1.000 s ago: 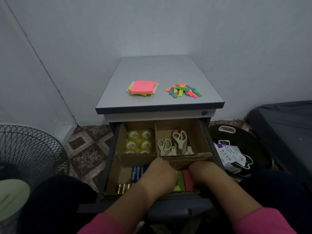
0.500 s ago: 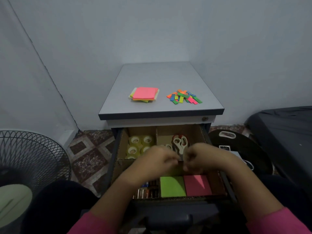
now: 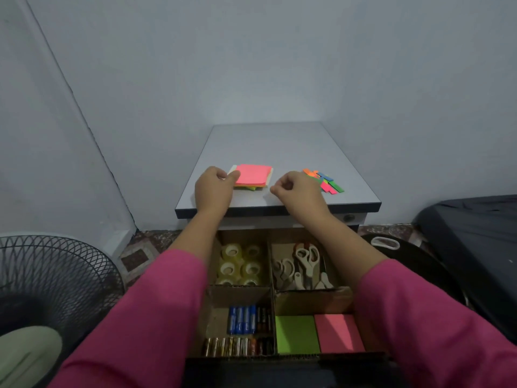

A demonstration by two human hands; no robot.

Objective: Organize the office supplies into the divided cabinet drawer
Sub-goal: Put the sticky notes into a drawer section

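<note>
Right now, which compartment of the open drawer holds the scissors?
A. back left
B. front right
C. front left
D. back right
D: the scissors lie in the back right compartment of the drawer; tape rolls fill the back left, batteries the front left, and sticky note pads the front right.

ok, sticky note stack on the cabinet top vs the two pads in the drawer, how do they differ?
The sticky note stack lies on the cabinet top, its sheets askew, with yellow and green edges showing under the pink top; the left hand touches its left edge. The green pad and pink pad lie squared, side by side, in the drawer's front right compartment, untouched. All are neon squares lying flat.
</note>
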